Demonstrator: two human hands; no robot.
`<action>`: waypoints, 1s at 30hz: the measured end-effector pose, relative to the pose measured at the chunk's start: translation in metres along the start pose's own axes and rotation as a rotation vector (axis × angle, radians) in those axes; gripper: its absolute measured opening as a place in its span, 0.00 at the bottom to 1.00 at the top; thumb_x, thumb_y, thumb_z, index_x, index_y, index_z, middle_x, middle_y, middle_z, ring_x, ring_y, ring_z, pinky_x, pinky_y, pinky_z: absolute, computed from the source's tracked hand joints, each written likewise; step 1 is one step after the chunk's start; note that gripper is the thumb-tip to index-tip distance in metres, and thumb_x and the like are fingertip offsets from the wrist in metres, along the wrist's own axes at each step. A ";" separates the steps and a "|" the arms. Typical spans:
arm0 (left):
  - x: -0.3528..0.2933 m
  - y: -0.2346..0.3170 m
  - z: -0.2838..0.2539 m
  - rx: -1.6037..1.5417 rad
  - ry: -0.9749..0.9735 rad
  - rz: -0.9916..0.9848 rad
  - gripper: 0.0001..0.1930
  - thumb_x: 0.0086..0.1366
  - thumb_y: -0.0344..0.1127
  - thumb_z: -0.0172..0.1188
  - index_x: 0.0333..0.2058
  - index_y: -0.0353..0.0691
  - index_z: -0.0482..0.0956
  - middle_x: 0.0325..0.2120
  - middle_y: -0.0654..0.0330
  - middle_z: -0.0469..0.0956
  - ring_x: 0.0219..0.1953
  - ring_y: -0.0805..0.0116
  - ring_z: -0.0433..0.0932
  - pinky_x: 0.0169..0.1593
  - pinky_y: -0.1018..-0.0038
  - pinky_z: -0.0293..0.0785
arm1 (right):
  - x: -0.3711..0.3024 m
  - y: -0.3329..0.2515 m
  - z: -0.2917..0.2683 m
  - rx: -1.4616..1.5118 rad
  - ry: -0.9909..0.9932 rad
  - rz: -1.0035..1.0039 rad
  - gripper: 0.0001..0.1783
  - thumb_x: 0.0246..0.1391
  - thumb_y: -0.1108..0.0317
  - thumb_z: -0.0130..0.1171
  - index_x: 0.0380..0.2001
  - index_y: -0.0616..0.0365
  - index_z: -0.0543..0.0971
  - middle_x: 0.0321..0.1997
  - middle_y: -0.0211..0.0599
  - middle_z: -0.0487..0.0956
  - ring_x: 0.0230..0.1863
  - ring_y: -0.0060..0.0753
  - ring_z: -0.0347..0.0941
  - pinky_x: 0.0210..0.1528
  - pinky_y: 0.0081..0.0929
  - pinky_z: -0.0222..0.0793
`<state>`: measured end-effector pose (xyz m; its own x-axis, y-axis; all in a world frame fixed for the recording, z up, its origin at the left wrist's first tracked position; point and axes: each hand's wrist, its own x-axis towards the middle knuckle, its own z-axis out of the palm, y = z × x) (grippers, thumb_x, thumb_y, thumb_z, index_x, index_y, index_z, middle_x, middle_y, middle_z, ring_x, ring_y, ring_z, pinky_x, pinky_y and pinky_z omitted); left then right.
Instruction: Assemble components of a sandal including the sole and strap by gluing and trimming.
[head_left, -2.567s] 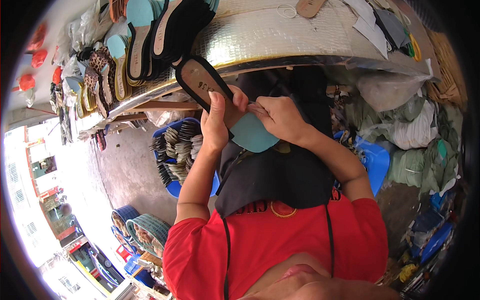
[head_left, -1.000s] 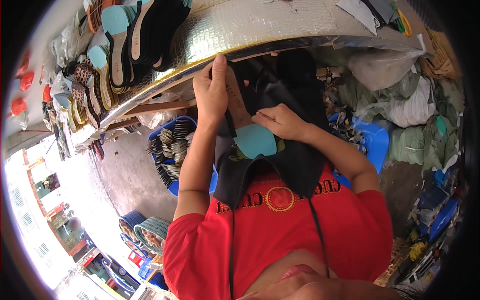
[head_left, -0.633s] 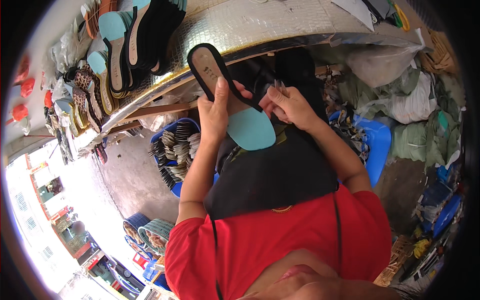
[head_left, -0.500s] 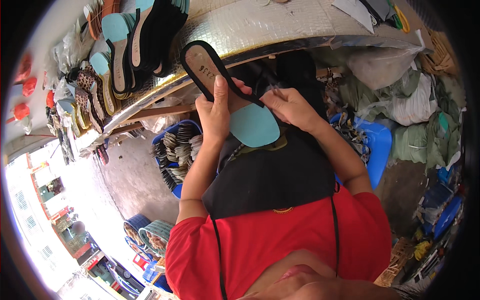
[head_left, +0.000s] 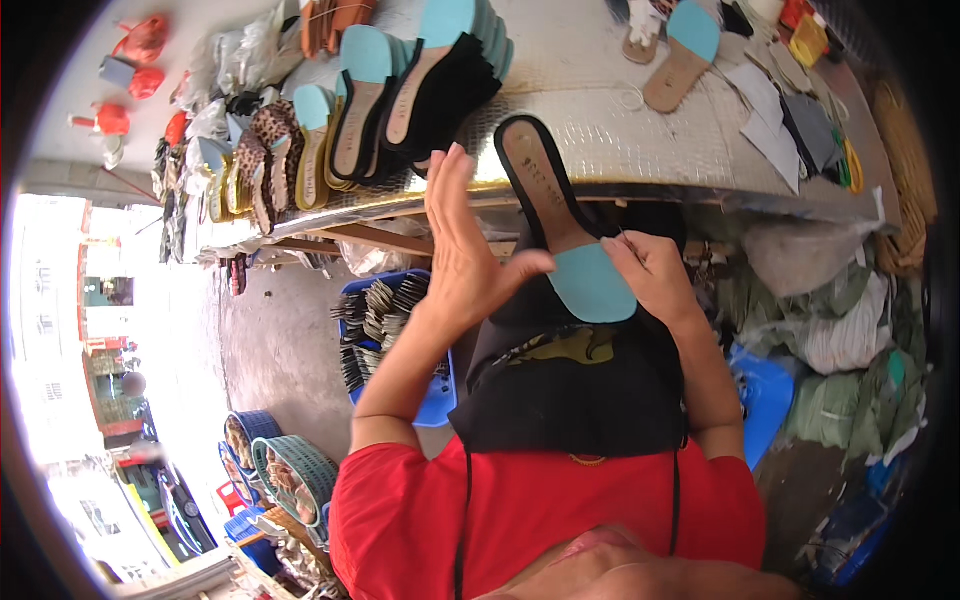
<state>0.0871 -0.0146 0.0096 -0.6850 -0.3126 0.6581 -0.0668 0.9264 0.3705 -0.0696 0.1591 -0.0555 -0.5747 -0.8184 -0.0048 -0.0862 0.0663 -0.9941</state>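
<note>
A shoe insole [head_left: 592, 283] with a light-blue heel part, a tan front part and black edging round the front is held over my lap, its tan end tilted up toward the workbench. My right hand [head_left: 658, 280] pinches its right edge where blue meets tan; the fingertips are partly hidden. To the left, my left hand [head_left: 460, 235] is open, palm flat and fingers stretched upward. Its thumb points at the insole; I cannot tell whether it touches. Beyond that hand, stacked black-edged insoles [head_left: 432, 95] lie on the workbench.
The silvery workbench [head_left: 590, 130] curves across the far side. A plain tan-and-blue insole [head_left: 680, 75] lies on it, with leopard-print ones [head_left: 272, 165] at left. Below are a blue crate [head_left: 436, 405] of dark pieces, woven baskets [head_left: 300, 480] and, at right, a blue chair-like plastic thing [head_left: 765, 400].
My left hand has let go of the insole and opened out to its left. My right hand keeps its pinch on the edge. The view has shifted, showing more of the workbench.
</note>
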 end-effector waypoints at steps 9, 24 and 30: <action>0.013 -0.054 -0.036 0.286 -0.425 0.556 0.14 0.49 0.36 0.56 0.36 0.39 0.73 0.29 0.59 0.72 0.34 0.59 0.74 0.43 0.63 0.71 | 0.014 -0.005 -0.019 0.244 -0.323 0.114 0.24 0.63 0.52 0.52 0.26 0.63 0.77 0.15 0.33 0.74 0.11 0.17 0.54 0.14 0.20 0.50; 0.068 -0.166 -0.050 0.856 0.184 -0.166 0.32 0.58 0.59 0.63 0.45 0.32 0.75 0.43 0.45 0.75 0.49 0.48 0.71 0.52 0.55 0.67 | 0.005 0.088 -0.022 -0.333 0.137 0.089 0.13 0.54 0.61 0.60 0.30 0.62 0.80 0.24 0.46 0.79 0.26 0.44 0.77 0.29 0.31 0.68; -0.017 -0.023 0.056 -0.145 -0.298 -0.285 0.02 0.60 0.27 0.60 0.32 0.37 0.78 0.28 0.51 0.76 0.30 0.54 0.78 0.35 0.65 0.76 | 0.019 0.096 -0.012 -0.414 0.306 0.030 0.15 0.55 0.59 0.59 0.27 0.62 0.78 0.22 0.47 0.77 0.26 0.51 0.75 0.29 0.36 0.67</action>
<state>0.0594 -0.0187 -0.0469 -0.8348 -0.4575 0.3063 -0.1953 0.7661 0.6123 -0.0990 0.1568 -0.1498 -0.7881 -0.6125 0.0613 -0.3457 0.3580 -0.8674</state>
